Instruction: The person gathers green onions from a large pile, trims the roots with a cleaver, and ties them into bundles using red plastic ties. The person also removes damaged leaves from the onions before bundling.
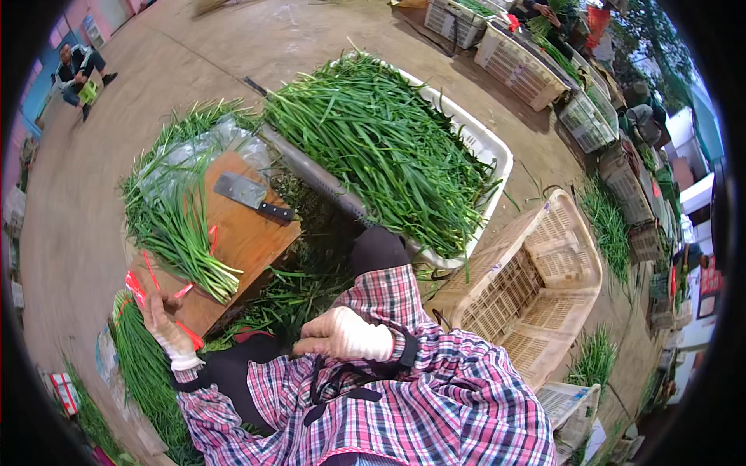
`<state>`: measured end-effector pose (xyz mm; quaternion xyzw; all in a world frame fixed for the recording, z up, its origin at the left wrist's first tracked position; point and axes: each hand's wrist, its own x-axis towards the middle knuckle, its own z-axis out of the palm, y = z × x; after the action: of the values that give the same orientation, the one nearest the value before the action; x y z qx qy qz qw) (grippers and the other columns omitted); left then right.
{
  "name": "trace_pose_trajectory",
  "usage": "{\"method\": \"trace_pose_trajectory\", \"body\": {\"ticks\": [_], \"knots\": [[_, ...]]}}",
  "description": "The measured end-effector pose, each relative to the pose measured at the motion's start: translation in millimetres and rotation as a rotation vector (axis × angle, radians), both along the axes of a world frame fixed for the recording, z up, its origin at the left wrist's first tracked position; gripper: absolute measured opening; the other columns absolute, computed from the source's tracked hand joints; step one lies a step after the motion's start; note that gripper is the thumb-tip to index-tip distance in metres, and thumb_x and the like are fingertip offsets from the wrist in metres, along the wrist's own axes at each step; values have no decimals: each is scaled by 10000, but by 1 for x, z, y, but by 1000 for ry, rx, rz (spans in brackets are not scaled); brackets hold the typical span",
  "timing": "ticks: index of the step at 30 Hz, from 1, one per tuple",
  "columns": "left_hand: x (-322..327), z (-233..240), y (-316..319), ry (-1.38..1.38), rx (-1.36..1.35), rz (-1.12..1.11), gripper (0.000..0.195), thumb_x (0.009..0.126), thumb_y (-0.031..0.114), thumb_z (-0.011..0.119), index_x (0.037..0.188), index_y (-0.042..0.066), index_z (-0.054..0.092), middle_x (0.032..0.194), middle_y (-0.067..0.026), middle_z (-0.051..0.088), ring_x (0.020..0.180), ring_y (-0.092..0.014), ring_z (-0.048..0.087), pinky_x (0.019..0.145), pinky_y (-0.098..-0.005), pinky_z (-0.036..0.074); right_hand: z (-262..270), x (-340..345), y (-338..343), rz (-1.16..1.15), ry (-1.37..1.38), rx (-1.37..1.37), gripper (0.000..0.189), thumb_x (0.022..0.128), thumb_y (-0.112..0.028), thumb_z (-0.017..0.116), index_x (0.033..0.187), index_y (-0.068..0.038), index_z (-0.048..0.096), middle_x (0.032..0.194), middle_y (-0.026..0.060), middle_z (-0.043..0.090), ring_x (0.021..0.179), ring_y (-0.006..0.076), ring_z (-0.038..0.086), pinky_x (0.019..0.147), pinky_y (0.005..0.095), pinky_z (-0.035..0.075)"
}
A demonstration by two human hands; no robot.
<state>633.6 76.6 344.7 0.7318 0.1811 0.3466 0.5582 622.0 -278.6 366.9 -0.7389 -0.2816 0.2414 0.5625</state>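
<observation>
My left hand (164,333), with a white covering at the wrist, is at the near left edge of a wooden cutting board (256,242). Red plastic strips (135,286) show beside its fingers; whether it grips one is unclear. On the board lies a bunch of green garlic chives (192,244), pale stem ends toward me, with red strips around it. Behind the stems rests a cleaver (247,193) with a black handle. My right hand (335,336), also wrapped in white, is held over my lap, its fingers curled together and nothing visible in them.
A white plastic crate (492,152) heaped with chives (373,151) stands ahead. An empty beige crate (542,279) tilts at my right. A tied chive bundle (137,343) lies left, near clear plastic sheeting (215,143). Several crates (518,64) and people are beyond; a person (78,73) sits far left.
</observation>
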Motion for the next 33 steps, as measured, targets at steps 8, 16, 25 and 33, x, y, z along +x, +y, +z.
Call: {"method": "trace_pose_trajectory", "body": {"ticks": [8, 16, 25, 33], "knots": [[-28, 20, -50, 77, -228, -43, 590, 951, 619, 488, 850, 42, 552, 716, -27, 471, 655, -151, 491, 620, -316, 450, 9, -1, -105, -385, 38, -38, 211, 929, -226, 658, 1057, -66, 710, 888, 113, 722, 806, 219, 704, 746, 310, 550], [-12, 18, -78, 86, -163, -168, 656, 911, 668, 507, 871, 16, 572, 715, -51, 546, 671, -164, 559, 660, -316, 479, 26, 10, -202, -870, 159, -131, 229, 912, -137, 690, 1116, -35, 705, 871, 26, 698, 766, 79, 615, 705, 237, 507], [0, 23, -103, 149, -199, -234, 529, 969, 510, 488, 807, 14, 578, 672, -69, 558, 636, -168, 541, 655, -318, 444, -3, 10, -240, -1076, 172, -75, 238, 888, -122, 713, 1115, -49, 703, 916, 69, 732, 779, 97, 640, 697, 271, 523], [19, 24, -121, 150, -281, -323, 450, 952, 447, 540, 819, 20, 589, 699, -72, 548, 651, -191, 545, 649, -321, 460, -41, 49, -273, -724, -548, -753, 413, 843, -269, 711, 1228, -149, 620, 773, 133, 674, 705, 343, 659, 635, 429, 524]]}}
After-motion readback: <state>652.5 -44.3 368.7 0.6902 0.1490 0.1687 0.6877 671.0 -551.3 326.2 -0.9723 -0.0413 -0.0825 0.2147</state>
